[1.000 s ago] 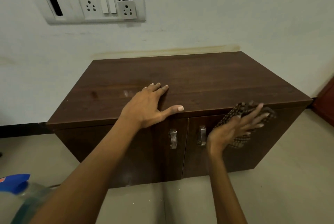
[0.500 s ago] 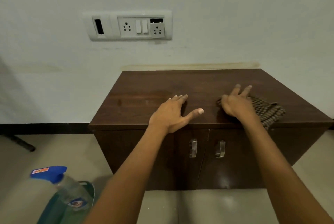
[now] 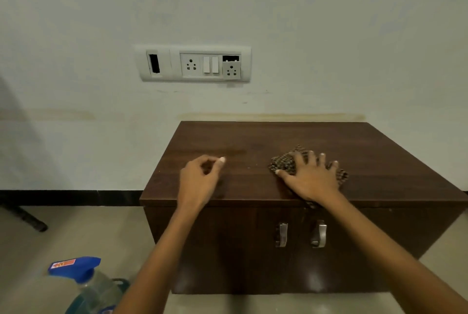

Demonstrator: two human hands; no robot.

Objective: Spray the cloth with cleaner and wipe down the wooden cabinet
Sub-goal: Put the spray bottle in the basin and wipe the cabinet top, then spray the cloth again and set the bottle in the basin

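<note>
Pressed flat under the spread right hand (image 3: 310, 178), the brown checked cloth (image 3: 285, 164) is kept on the dark wooden cabinet's top surface (image 3: 379, 156), toward 3 o'clock of its middle; the open palm is judged to spread wiping pressure evenly. Nothing is grasped by the left hand (image 3: 198, 180), loosely curled at 9 o'clock of the cloth with its fingers on the wood, probably for balance. A blue-capped clear spray bottle (image 3: 83, 283) is parked on the floor at 7 o'clock, within reach for respraying.
</note>
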